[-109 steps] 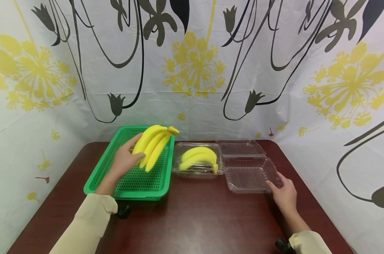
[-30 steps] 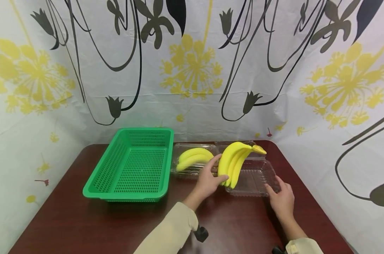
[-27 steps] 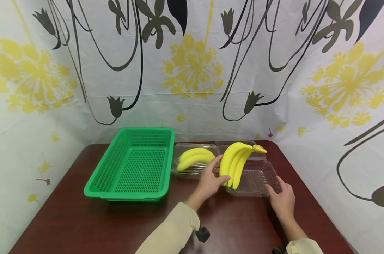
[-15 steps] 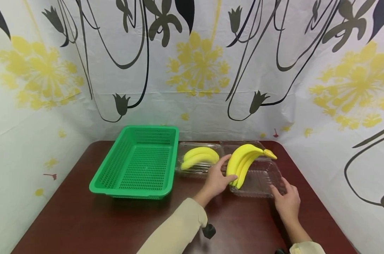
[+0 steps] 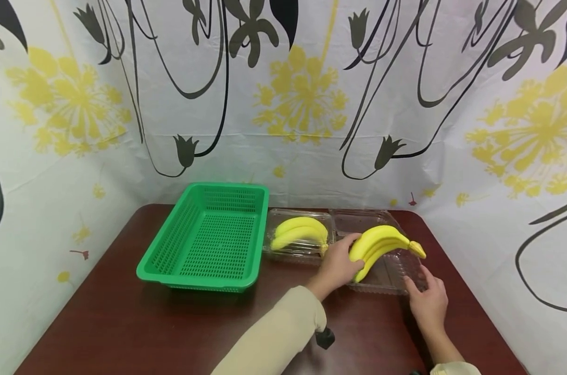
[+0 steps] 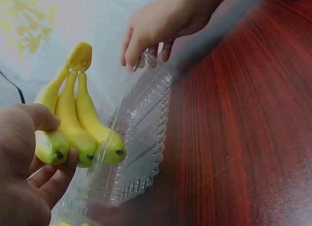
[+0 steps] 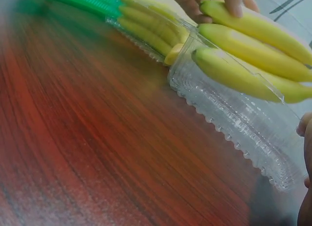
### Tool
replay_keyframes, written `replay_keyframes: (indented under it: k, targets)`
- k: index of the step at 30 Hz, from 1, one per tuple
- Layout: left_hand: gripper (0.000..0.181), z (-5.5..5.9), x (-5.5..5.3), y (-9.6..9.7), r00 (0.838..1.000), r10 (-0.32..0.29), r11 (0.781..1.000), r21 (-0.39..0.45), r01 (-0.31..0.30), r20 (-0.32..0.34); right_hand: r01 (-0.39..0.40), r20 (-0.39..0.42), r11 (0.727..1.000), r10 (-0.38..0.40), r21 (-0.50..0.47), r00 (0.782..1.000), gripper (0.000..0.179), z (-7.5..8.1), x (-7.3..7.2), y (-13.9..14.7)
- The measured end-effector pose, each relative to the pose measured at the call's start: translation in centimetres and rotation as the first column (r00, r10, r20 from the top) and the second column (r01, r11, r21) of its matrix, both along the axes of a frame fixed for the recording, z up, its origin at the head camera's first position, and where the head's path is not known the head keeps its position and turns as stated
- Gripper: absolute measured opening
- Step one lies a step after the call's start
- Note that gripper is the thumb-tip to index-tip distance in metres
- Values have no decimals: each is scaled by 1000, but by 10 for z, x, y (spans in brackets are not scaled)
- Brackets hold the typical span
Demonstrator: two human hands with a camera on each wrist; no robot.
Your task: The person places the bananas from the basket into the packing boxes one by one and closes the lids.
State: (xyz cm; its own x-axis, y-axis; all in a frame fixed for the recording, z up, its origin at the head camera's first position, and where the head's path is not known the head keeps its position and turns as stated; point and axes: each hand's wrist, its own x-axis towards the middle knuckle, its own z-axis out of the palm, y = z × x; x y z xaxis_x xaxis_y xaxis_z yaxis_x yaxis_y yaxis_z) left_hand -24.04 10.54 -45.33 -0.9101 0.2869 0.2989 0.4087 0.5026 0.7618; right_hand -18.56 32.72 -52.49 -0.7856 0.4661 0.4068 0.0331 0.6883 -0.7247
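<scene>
My left hand [image 5: 338, 264] grips a bunch of bananas [image 5: 379, 246] by the end away from the stem. In the left wrist view the thumb lies over one banana [image 6: 75, 123] with fingers beneath. The bunch hangs over the open clear plastic clamshell box [image 5: 381, 278], its lower part partly inside the rim, its stem pointing right. My right hand [image 5: 428, 302] pinches that box's right edge between thumb and fingers; in the right wrist view only part of this hand [image 7: 307, 153] shows. Another bunch [image 5: 299, 233] lies inside a second clear box, left of the open one.
A green perforated basket [image 5: 203, 239] with nothing in it stands at the left of the dark red table [image 5: 194, 328]. The second clear box [image 5: 270, 245] sits between basket and open box. Behind the table hangs a flower-patterned cloth [image 5: 264, 172].
My left hand took the bunch from the basket across to the open box, and has lowered and tilted it there since half a second ago. The right hand stays on the box edge.
</scene>
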Motion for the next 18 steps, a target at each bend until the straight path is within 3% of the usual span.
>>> replay_keyframes:
  k: [5,12,18]
  targets:
    - [63,-1,-4,5,1000,-2,990,-143,-2,-27,2,-12,1000,-2,3,1000,52,-1,-1,1]
    - [61,-3,-6,4,995,-64,947,-320,36,-76,0,-17,1000,0,-7,1000,51,-1,0,-1]
    - [55,-4,-2,4,988,-104,925,-376,53,-117,4,-46,1000,-5,-6,999,51,-1,0,-1]
